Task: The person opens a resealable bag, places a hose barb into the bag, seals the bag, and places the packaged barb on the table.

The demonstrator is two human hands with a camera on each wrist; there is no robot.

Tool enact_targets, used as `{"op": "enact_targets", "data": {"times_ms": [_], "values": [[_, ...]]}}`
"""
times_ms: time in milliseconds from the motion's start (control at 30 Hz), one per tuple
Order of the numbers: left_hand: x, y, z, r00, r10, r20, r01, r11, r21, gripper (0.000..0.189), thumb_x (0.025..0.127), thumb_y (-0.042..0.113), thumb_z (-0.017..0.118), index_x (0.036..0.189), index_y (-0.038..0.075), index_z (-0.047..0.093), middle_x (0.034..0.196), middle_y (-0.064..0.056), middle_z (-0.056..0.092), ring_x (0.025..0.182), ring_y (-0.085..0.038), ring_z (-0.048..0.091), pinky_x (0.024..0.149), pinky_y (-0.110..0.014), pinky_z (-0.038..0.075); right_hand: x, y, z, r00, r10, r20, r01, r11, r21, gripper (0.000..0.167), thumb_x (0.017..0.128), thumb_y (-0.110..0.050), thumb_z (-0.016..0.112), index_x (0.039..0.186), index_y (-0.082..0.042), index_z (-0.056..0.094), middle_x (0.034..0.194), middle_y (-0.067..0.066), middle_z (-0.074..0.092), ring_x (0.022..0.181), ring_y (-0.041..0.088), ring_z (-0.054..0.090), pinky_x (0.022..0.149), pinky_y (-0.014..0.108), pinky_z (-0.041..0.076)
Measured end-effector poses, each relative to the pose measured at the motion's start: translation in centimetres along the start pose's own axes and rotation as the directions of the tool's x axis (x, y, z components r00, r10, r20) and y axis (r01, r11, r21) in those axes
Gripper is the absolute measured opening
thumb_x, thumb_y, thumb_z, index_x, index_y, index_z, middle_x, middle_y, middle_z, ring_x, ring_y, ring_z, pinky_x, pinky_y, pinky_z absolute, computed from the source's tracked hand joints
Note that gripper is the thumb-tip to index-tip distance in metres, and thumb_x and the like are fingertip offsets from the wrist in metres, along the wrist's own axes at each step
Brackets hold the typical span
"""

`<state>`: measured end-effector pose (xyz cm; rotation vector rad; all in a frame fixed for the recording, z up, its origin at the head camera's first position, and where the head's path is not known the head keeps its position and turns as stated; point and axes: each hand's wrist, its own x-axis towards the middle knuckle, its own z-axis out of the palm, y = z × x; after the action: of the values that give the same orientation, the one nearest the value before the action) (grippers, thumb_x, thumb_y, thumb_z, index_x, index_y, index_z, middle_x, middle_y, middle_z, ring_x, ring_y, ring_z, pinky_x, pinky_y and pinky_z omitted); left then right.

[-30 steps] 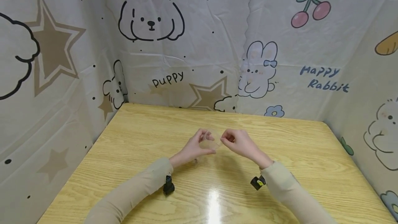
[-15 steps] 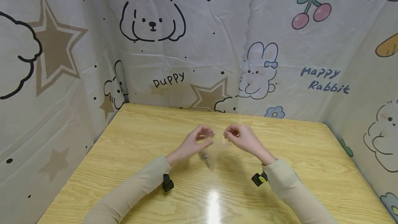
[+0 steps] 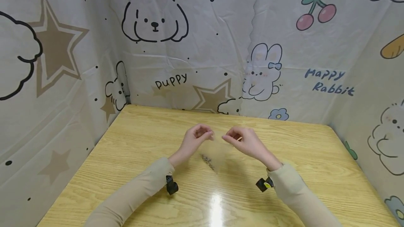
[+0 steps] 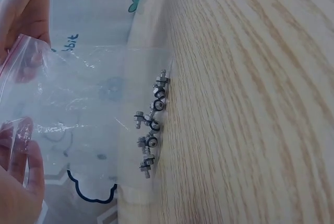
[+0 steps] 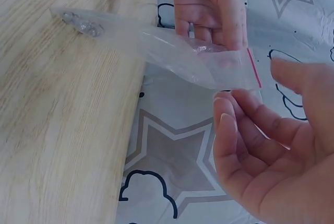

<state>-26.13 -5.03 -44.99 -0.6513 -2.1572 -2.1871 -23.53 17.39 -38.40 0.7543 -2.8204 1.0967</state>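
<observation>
A clear zip bag with a red line along its mouth holds several small metal fittings with dark rings. They lie gathered at the bag's bottom end. My left hand grips the bag near its mouth, some fingers showing through the film. Opposite it, my right hand is at the other side of the mouth. In the right wrist view its loosely bent fingers come right at the bag's edge, while the thumb stands apart from them. The bag hangs downward over the wooden table.
A patterned cloth with cartoon animals and stars hangs behind and along both sides of the table. Black wrist cameras sit under the left cuff and the right cuff.
The bag has gone from being held up between the hands to hanging down, fittings at the bottom. My left hand has shifted slightly up and left and its fingers have drawn together.
</observation>
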Motion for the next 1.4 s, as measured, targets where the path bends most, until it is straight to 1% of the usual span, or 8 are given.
{"op": "enact_targets", "data": {"times_ms": [267,467,567,733,867,1067,1200,1400], "values": [[-0.1,0.5,-0.3,1.0,0.013,-0.012,-0.013,0.999,-0.047,0.021,0.097,0.008,0.062,0.111,-0.008,0.061,0.103,-0.023,0.068,0.081,-0.005,0.069,0.087,-0.035,0.061,-0.6,0.0,0.0,0.997,-0.079,0.0,0.079,0.997,-0.026,0.01,0.089,-0.017,0.074,0.093,-0.009,0.071,0.086,0.002,0.072,0.074,0.007,0.065,0.064,0.02,0.057],[-0.2,0.8,-0.5,1.0,0.0,-0.002,0.0,0.999,-0.04,0.019,0.096,0.005,0.062,0.108,-0.01,0.061,0.091,-0.001,0.07,0.077,-0.004,0.07,0.082,-0.026,0.062,-0.7,0.8,-0.5,0.998,-0.034,-0.049,0.031,0.998,-0.064,0.006,0.094,-0.013,0.067,0.094,-0.008,0.07,0.085,0.006,0.073,0.074,0.007,0.063,0.063,0.019,0.054],[-0.3,1.0,-0.5,1.0,-0.018,0.008,0.018,1.0,-0.011,0.019,0.096,0.007,0.062,0.107,-0.009,0.063,0.087,0.005,0.069,0.077,-0.002,0.07,0.084,-0.032,0.062,-0.6,1.1,-0.8,0.998,-0.021,-0.065,0.018,0.999,-0.045,0.008,0.096,-0.012,0.064,0.096,-0.007,0.07,0.087,0.008,0.073,0.076,0.011,0.064,0.063,0.019,0.055],[-0.4,1.0,-0.7,0.999,-0.038,-0.001,0.038,0.999,0.031,0.02,0.096,0.012,0.064,0.106,-0.005,0.066,0.094,-0.016,0.072,0.079,-0.003,0.071,0.089,-0.043,0.06,-0.6,1.8,-1.2,0.996,0.004,-0.085,-0.004,1.0,0.002,0.01,0.098,-0.013,0.062,0.098,-0.007,0.07,0.089,0.006,0.073,0.079,0.018,0.067,0.066,0.02,0.056],[-0.3,1.0,-0.9,0.999,-0.05,-0.017,0.05,0.999,0.02,0.021,0.095,0.012,0.065,0.107,-0.005,0.067,0.1,-0.025,0.07,0.079,-0.004,0.071,0.091,-0.044,0.06,-0.7,2.3,-1.0,0.994,0.036,-0.107,-0.032,0.999,0.04,0.01,0.097,-0.017,0.064,0.097,-0.009,0.071,0.088,0.004,0.072,0.079,0.014,0.065,0.067,0.02,0.056],[-0.2,0.9,-1.0,0.997,-0.067,-0.028,0.068,0.997,0.031,0.021,0.095,0.013,0.065,0.107,-0.005,0.067,0.104,-0.033,0.067,0.079,-0.004,0.071,0.091,-0.042,0.06,-0.8,2.6,-0.2,0.984,0.055,-0.17,-0.042,0.996,0.076,0.01,0.096,-0.019,0.066,0.097,-0.01,0.071,0.089,0.006,0.074,0.078,0.012,0.065,0.067,0.018,0.054],[-0.1,1.0,-0.8,0.998,-0.057,-0.038,0.06,0.996,0.061,0.02,0.095,0.012,0.065,0.106,-0.004,0.067,0.1,-0.029,0.069,0.079,-0.004,0.071,0.088,-0.035,0.061,-0.8,2.7,0.2,0.98,0.052,-0.19,-0.037,0.996,0.08,0.01,0.097,-0.019,0.064,0.097,-0.01,0.07,0.091,0.01,0.074,0.081,0.015,0.065,0.071,0.019,0.055],[-0.2,0.9,-0.7,0.998,-0.047,-0.039,0.049,0.997,0.06,0.019,0.096,0.011,0.064,0.106,-0.005,0.066,0.1,-0.03,0.069,0.077,-0.001,0.07,0.087,-0.031,0.061,-0.8,2.8,0.8,0.974,0.048,-0.224,-0.023,0.994,0.111,0.01,0.096,-0.018,0.065,0.1,-0.009,0.068,0.093,0.007,0.072,0.081,0.007,0.062,0.072,0.02,0.054]]}}
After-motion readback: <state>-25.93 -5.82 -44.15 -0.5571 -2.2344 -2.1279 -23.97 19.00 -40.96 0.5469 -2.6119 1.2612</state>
